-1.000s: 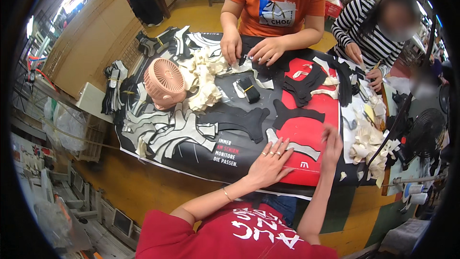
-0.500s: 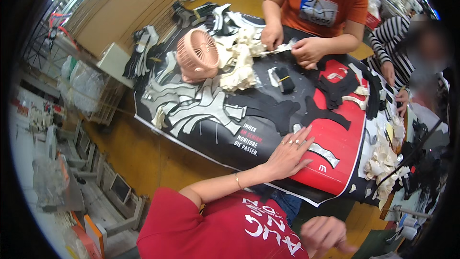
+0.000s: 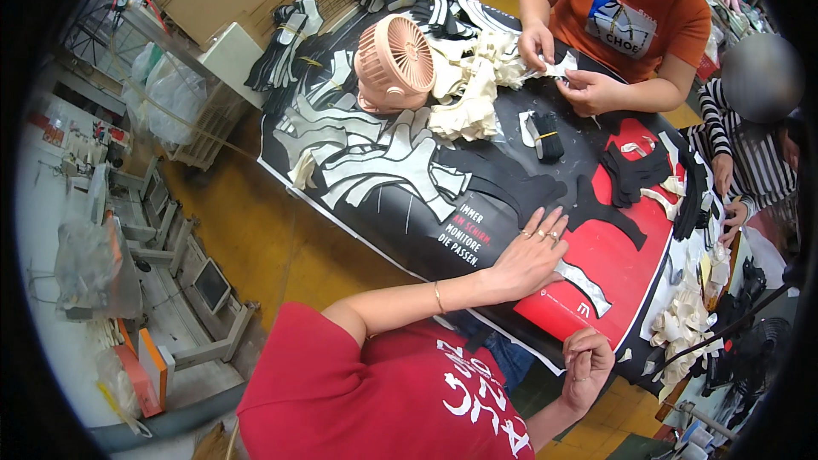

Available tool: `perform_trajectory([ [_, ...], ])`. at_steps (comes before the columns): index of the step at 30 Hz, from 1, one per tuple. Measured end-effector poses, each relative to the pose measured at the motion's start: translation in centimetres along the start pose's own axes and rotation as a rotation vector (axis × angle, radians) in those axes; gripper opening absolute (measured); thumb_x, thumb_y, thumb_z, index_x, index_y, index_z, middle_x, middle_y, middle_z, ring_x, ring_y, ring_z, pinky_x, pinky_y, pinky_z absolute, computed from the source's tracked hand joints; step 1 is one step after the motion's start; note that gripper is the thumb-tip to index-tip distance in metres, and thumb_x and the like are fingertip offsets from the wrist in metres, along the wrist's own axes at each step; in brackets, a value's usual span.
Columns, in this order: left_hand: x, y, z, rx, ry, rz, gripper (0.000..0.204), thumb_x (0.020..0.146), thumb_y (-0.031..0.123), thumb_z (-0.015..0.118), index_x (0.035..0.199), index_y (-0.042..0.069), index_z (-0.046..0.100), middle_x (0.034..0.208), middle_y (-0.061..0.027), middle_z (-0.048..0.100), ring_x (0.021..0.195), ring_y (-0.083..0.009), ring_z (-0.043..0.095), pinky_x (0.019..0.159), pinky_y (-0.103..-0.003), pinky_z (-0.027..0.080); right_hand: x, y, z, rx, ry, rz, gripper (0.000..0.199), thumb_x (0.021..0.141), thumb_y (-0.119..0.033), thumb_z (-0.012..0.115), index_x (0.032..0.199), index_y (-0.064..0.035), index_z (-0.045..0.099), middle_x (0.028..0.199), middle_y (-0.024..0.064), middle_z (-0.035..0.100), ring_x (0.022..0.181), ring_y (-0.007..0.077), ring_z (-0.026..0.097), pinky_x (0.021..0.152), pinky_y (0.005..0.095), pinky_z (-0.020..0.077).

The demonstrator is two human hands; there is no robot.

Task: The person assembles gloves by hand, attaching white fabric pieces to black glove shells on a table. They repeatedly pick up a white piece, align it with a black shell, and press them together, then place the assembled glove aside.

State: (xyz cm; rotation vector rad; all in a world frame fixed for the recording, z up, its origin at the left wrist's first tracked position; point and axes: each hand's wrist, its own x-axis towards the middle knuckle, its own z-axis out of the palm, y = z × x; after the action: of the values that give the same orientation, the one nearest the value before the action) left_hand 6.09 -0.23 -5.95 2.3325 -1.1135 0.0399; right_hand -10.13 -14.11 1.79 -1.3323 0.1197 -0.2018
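The left hand (image 3: 530,257) lies flat, fingers spread, near the table's (image 3: 400,230) near edge, pressing a narrow grey strip (image 3: 584,282) that lies across the red panel (image 3: 609,268), with a black cutout (image 3: 603,211) just beyond the fingertips. The right hand (image 3: 586,361) hangs off the table edge, loosely curled and empty.

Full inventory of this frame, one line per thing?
table: one, black and red cover, centre
desk fan: one, pink, far left of table
grey cut pieces: many, grey-white, left of table
cream pieces: a heap, beside the fan
black pieces: several, on the red area
grey strip: one, by the left hand
co-workers: two, far and right sides
left hand: flat on the table
right hand: curled, off the table edge
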Motion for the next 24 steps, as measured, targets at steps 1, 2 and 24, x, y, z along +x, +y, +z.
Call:
perform_trajectory([
  [1,0.3,-0.1,-0.2,0.001,-0.018,0.015,0.054,0.081,0.036,0.076,0.111,-0.004,0.058,0.144,-0.0295,0.044,0.144,-0.0417,0.031,0.120,-0.054,0.019,0.4,-0.8,0.6,-0.017,-0.031,-0.034,0.032,0.091,-0.030,0.074,0.089,0.0004,0.063,0.077,0.0077,0.058,0.064,0.0137,0.050,0.058,0.0252,0.0389],
  [2,0.6,-0.1,-0.4,-0.005,-0.037,0.027,0.057,0.080,0.036,0.077,0.112,-0.006,0.058,0.141,-0.0305,0.046,0.141,-0.0421,0.035,0.119,-0.054,0.020,0.8,-1.6,1.2,-0.034,-0.062,-0.065,0.033,0.089,-0.031,0.076,0.090,0.0010,0.065,0.078,0.0090,0.060,0.064,0.0144,0.052,0.058,0.0250,0.0401],
  [24,-16.3,-17.2,-24.5,0.805,0.306,-0.008,0.038,0.072,0.029,0.074,0.107,0.014,0.069,0.085,-0.0016,0.062,0.088,-0.0188,0.058,0.097,-0.040,0.037,2.9,-1.9,1.7,-0.133,-0.041,0.122,0.014,0.093,-0.012,0.067,0.092,0.0016,0.065,0.080,0.0063,0.059,0.065,0.0108,0.055,0.058,0.0224,0.0417],
])
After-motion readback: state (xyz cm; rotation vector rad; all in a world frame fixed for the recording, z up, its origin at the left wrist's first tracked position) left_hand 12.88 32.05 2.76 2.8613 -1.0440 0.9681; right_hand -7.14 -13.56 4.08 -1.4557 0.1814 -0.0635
